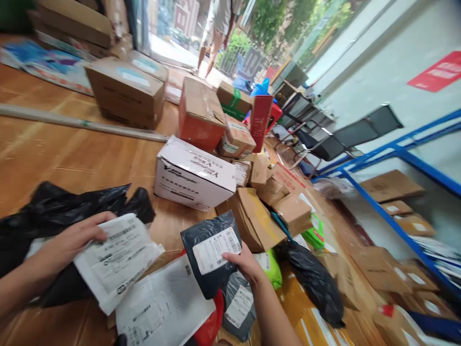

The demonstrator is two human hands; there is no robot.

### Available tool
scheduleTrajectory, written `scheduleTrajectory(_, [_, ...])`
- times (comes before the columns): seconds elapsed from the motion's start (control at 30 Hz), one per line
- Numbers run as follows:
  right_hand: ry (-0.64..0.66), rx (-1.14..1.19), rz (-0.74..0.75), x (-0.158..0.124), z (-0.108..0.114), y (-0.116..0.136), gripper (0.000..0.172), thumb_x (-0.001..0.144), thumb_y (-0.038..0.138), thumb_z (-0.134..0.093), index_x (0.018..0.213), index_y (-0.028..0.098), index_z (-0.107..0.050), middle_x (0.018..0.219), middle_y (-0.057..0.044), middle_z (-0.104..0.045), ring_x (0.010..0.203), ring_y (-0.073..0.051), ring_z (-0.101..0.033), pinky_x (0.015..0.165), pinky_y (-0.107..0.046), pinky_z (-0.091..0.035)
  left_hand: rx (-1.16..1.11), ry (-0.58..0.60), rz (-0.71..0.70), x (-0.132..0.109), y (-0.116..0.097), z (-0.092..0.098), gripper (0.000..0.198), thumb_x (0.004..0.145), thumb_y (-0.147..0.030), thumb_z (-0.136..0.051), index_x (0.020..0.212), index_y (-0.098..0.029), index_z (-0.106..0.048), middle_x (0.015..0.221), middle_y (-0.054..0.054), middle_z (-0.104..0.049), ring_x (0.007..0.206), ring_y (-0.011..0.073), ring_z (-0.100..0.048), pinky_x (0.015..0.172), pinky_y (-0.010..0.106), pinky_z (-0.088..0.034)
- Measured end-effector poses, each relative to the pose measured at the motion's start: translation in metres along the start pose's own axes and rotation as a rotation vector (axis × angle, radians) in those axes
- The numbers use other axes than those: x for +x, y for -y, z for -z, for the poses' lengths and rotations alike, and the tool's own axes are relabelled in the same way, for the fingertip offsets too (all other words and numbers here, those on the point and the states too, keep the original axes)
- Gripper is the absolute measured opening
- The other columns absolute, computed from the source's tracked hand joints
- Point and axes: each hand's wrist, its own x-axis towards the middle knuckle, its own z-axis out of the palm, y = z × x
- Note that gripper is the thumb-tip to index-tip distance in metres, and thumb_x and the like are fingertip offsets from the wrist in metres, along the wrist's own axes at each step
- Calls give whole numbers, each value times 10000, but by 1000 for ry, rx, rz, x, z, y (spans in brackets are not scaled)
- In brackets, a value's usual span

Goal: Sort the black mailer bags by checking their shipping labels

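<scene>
My left hand (81, 235) is closed on the edge of a white mailing bag (117, 259) with a printed label, its thumb or finger lying over the front. In my right hand (247, 262) is a dark mailing bag (201, 238), pinched at its right side with the thumb on the white label. Below and between the hands lies a larger white padded envelope (162, 302). A grey parcel (240, 307) with a label rests beneath my right wrist, beside something red. Black plastic bags (82, 206) lie behind my left hand.
Ahead stands a white printed box (194, 175), with brown cartons (201, 115) beyond it. Small boxes and a black wrapped parcel (313, 278) crowd the right. A blue shelf frame (382, 206) holds parcels along the wall. A person (216, 29) is near the glass doorway.
</scene>
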Motion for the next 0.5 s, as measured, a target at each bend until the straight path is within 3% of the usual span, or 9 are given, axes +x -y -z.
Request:
scheduleTrajectory(0.07, [236,-47,13,-2,-28,17,633,442,330,-943,977,187,-637,855,-17,-723,764,-174,-665,729,-282,-536,-180,95,28,-6,1,-1,353,540,-397,-585,821,-202,-501,597,-64,-587,575,158,-546,534,222,-434])
scheduleTrajectory(0.13, [533,-169,72,-6,-60,41,515,546,345,-911,971,187,-669,865,-14,-703,776,-164,-643,728,-274,-519,-270,126,9,-12,3,1,315,536,-352,-603,787,-197,-492,576,-76,-552,548,124,-493,524,199,-386])
scheduleTrajectory(0.2, [799,-378,287,-9,-97,66,350,658,363,-859,910,175,-706,907,-24,-662,830,-156,-608,773,-266,-492,-251,137,-14,-18,5,2,303,512,-336,-600,758,-192,-497,568,-76,-527,540,111,-455,512,194,-347])
scheduleTrajectory(0.27, [986,-567,525,-10,-133,84,291,726,367,-820,915,175,-711,923,-21,-607,865,-150,-570,816,-266,-467,-192,176,-39,-24,5,3,289,503,-332,-588,740,-188,-510,589,-69,-522,559,110,-438,521,200,-334])
scheduleTrajectory(0.33, [1004,-706,650,-7,-162,92,297,734,337,-823,958,185,-702,956,-22,-555,904,-155,-538,846,-278,-455,-156,233,-85,-28,5,3,273,515,-322,-581,747,-185,-529,635,-61,-536,601,115,-438,554,207,-343])
scheduleTrajectory(0.43, [821,-852,677,-3,-189,86,334,690,261,-859,984,200,-712,1105,-59,-478,1064,-196,-487,956,-333,-433,-154,272,-147,-31,6,7,268,518,-313,-566,753,-185,-546,664,-54,-536,630,124,-429,585,220,-347])
scheduleTrajectory(0.5, [777,-869,667,-5,-199,75,338,681,253,-865,983,206,-720,1213,-82,-441,1156,-222,-462,1021,-365,-405,-158,261,-150,-32,7,11,274,510,-317,-548,749,-183,-552,667,-45,-541,624,129,-419,578,229,-339])
